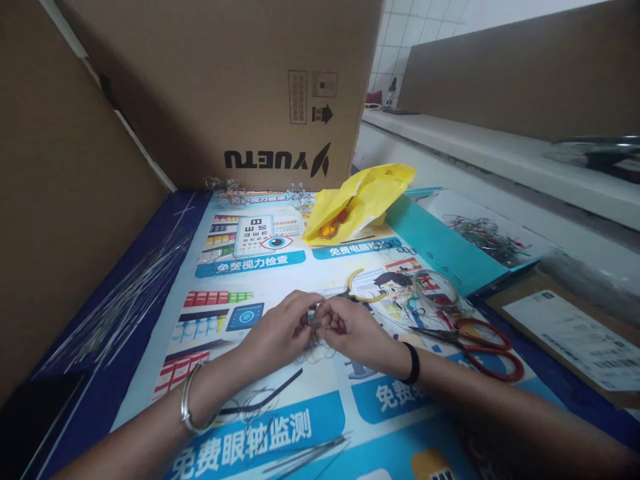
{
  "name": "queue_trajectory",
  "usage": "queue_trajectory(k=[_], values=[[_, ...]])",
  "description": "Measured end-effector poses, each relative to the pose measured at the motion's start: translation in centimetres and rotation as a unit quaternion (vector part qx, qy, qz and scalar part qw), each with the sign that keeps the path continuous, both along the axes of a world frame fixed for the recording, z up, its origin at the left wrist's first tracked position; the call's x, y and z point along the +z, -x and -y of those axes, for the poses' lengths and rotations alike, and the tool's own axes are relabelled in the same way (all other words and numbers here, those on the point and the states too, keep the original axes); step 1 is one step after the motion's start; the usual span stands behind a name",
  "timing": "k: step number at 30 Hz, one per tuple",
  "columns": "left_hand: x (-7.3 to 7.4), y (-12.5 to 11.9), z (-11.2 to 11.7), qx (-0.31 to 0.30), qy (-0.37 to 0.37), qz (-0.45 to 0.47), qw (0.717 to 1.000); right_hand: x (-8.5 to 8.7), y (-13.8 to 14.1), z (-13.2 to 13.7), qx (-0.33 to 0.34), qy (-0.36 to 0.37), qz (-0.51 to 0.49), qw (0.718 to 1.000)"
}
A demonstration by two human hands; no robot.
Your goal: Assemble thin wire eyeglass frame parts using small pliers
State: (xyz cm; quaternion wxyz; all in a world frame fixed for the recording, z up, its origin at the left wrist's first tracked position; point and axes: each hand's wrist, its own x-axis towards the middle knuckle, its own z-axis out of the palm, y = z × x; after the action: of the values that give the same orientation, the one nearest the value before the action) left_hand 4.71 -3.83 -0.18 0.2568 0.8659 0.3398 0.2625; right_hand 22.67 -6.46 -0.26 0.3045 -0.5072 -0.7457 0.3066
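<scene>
Both hands meet over the middle of the printed sheet point(280, 288), which covers much of the worktop point(165, 233). My left hand point(286, 331) has thumb and fingers drawn together on one side of a small wire piece point(315, 321); my right hand point(356, 331) pinches it from the other. Grip clamped on both sides, as far as I can tell; the fingers hide most of the piece. Thin pale loops point(321, 352) hang just below; cannot tell whether they join it.

Progress, by my judgement: mid-work on this one piece, neither loose nor set down. How much of its shaping is done, cannot say. Small tangled clusters point(226, 191) lie at the back of the sheet, against the carton point(250, 80), and a larger wire heap point(483, 235) fills the turquoise box point(435, 250) to the right; these look worked already, though too fine to be sure.

Unworked, I judge: long straight wires point(125, 303) along the left edge, plus a few strands point(307, 459) near me. Wire coil point(436, 288) beyond my right wrist. Yellow-handled pliers point(369, 296) and red-handled scissors point(487, 343) lie nearby, out of hand.
</scene>
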Motion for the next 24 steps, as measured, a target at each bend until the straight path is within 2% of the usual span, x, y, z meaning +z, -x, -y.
queue_trajectory(k=[2, 5, 7, 12, 18, 21, 24], values=[[0.1, 0.2, -0.1, -0.003, -0.002, 0.017, 1.0, -0.3, -0.2, 0.1, -0.004, -0.057, 0.018, 0.998], [0.4, 0.5, -0.2, -0.052, -0.005, 0.021, 0.998, -0.5, -0.4, 0.3, 0.034, -0.153, 0.073, 0.985], [0.7, 0.6, -0.2, -0.089, 0.003, 0.017, 0.996, -0.4, -0.4, 0.4, 0.055, -0.166, 0.098, 0.98], [1.6, 0.7, -0.1, -0.101, 0.016, 0.009, 0.995, 0.1, -0.1, 0.2, 0.042, -0.094, 0.062, 0.993], [2.1, 0.8, 0.0, -0.095, 0.018, -0.018, 0.995, 0.1, 0.0, -0.1, -0.011, 0.077, -0.034, 0.996], [2.0, 1.0, 0.0, -0.104, 0.002, -0.038, 0.994, -0.3, -0.1, -0.1, -0.021, 0.094, -0.079, 0.992], [1.8, 1.1, -0.1, -0.131, -0.023, -0.079, 0.988, -0.5, -0.1, -0.1, -0.025, 0.077, -0.071, 0.994]])
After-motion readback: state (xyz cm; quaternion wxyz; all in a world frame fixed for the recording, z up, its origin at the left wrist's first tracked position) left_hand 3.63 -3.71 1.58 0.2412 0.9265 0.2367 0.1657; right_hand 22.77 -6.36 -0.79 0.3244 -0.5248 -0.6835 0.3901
